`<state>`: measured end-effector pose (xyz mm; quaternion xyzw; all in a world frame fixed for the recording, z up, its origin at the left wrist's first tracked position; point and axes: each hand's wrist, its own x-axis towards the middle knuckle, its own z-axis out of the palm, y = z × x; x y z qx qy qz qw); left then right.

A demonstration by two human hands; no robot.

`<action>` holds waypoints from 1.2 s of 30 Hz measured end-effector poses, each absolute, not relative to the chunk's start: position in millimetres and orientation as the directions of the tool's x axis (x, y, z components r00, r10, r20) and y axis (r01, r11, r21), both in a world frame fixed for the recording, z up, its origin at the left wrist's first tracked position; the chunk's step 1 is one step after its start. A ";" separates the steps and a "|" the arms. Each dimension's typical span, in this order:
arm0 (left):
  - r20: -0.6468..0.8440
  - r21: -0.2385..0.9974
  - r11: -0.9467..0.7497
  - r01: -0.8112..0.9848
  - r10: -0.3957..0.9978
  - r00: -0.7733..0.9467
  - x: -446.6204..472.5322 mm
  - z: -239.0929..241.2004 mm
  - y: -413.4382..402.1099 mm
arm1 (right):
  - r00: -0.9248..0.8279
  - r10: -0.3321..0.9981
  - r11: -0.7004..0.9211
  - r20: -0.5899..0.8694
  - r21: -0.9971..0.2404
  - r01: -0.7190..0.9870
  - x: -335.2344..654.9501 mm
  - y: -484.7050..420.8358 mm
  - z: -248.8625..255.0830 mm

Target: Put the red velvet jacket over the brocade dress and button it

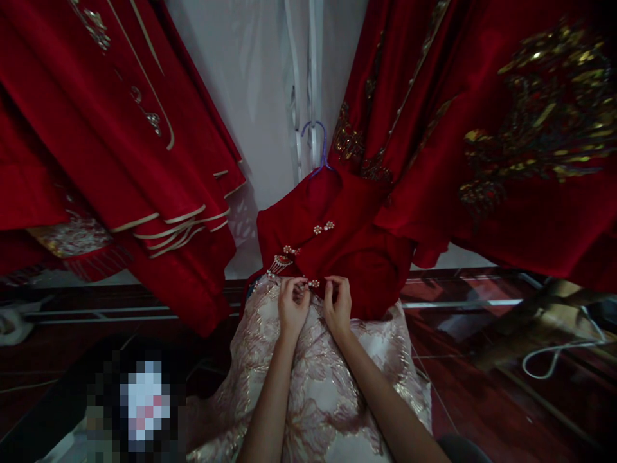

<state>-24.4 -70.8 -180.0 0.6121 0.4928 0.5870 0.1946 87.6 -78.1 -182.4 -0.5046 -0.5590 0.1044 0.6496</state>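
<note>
A red garment [347, 257] hangs from a purple hanger [324, 145], its lower part resting on cream floral brocade fabric [308, 399]. Down its front run flower-shaped beaded clasps [324, 227], with a fringed ornament [279, 262] at the left. At the lowest beaded clasp [314, 283], my left hand [294, 307] pinches the clasp's left end between thumb and fingertips. Just right of that clasp is my right hand [339, 305], thumb and forefinger drawn together. Whatever lies between those fingertips is too small to make out.
Red garments with pale piping [183, 212] hang at left. Red garments with gold sequin embroidery [554, 116] hang at right. Behind is a pale wall [241, 77]. A white cord loop [540, 366] lies lower right over dark red floor tiles [443, 386]. Pixelation hides something lower left.
</note>
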 end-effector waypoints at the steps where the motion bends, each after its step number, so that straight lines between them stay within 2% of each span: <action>1: 0.528 0.814 -0.440 0.379 0.832 -0.170 -23.8 -179.7 -71.0 | 0.350 0.707 0.465 0.614 -0.777 0.425 87.6 -78.0 -182.8; 14: 0.535 0.802 -0.445 0.398 0.832 -0.148 -23.4 -184.9 -68.8 | 0.309 0.734 0.468 0.605 -0.780 0.414 87.7 -74.8 -189.6; 19: 0.480 0.849 -0.412 0.333 0.864 -0.155 -23.1 -185.5 -69.6 | 0.193 0.794 0.458 0.576 -0.777 0.432 88.1 -72.6 -193.1; 31: 0.414 0.900 -0.362 0.244 0.886 -0.210 -17.0 -184.7 -72.0 | 0.181 0.811 0.474 0.556 -0.806 0.353 89.4 -71.7 -194.5; 36: 0.332 0.943 -0.322 0.083 0.927 -0.174 -16.5 -177.2 -70.1 | 0.218 0.782 0.499 0.584 -0.796 0.342 89.6 -74.9 -192.6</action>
